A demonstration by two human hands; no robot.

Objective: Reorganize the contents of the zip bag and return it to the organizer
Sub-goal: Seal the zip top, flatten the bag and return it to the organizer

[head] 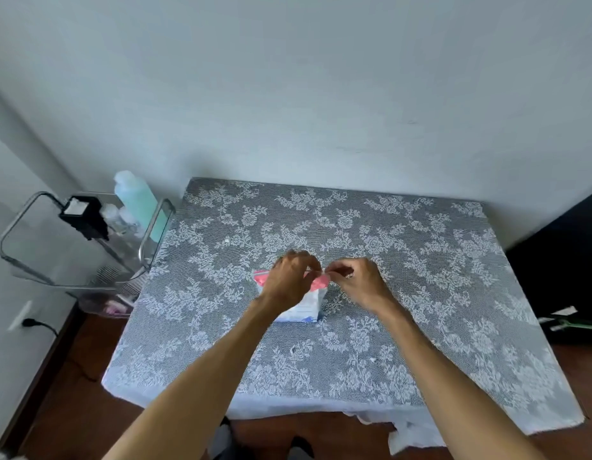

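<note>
A small clear zip bag with a pink-red zip strip and white contents stands on the lace-covered table, near its middle. My left hand pinches the bag's top edge from the left and covers much of the bag. My right hand pinches the same strip from the right. The fingertips of both hands meet over the bag's mouth. The organizer, a clear cart with a metal frame, stands off the table's left edge.
The organizer holds a pale green bottle and a black device. A wall outlet with a black plug is low on the left. Dark furniture stands to the right. The floor is brown wood.
</note>
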